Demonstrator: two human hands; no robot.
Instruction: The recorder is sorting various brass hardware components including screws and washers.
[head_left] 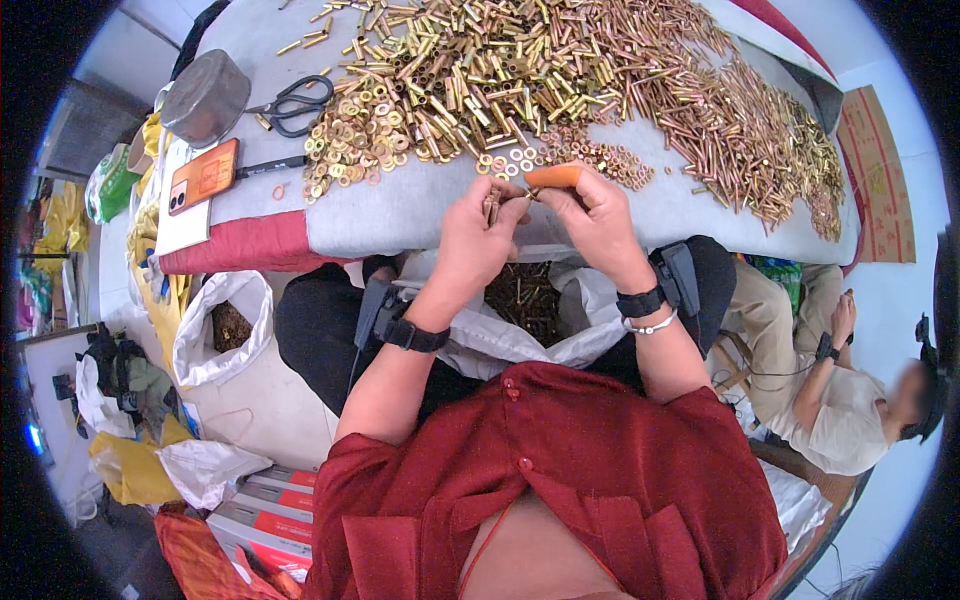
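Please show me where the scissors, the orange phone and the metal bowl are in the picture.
scissors (296,104), head view, on the black handles.
orange phone (204,176), head view, on the middle of its back.
metal bowl (205,97), head view, on its rounded grey outside.

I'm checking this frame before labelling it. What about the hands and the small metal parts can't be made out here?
- Head view: what the left hand pinches; its own fingers cover most of the brass-coloured pieces.
- The right hand wears an orange fingertip cover; the grip beneath it is hidden.
- Contents of the white bag on the lap: dark, partly blocked by both wrists.
- Single washers in the pile: too small to count.
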